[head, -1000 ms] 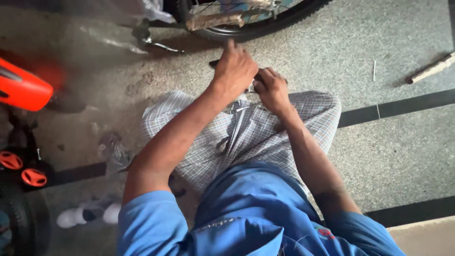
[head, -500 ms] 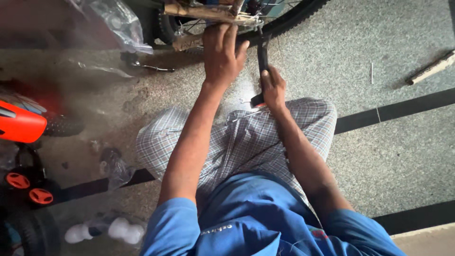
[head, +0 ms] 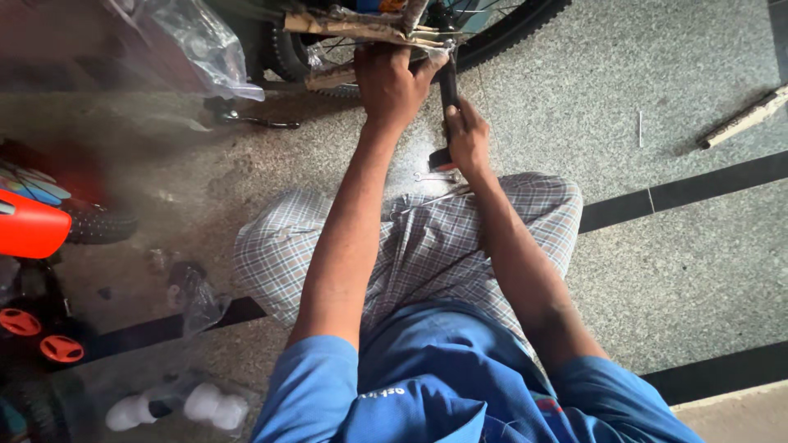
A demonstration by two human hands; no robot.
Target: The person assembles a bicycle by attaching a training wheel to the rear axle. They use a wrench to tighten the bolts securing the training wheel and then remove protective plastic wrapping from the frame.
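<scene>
Two hands (head: 394, 82) (head: 468, 135) on bike (head: 369, 29), spanner (head: 437, 175) nearby.

A clear plastic bag (head: 201, 45) was seen at eleven o'clock, with an orange toy part (head: 29, 226) at nine. Two white caps (head: 176, 408) were found at seven o'clock, and a pale stick (head: 743, 121) lay on the speckled floor (head: 681, 271) at two.

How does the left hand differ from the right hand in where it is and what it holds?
The left hand is higher, gripping the wrapped bicycle frame; the right hand is lower, gripping a black-handled tool. The left hand shows its back with fingers curled over; the right hand wraps around the upright handle. Both are closed and work at the bicycle.
</scene>
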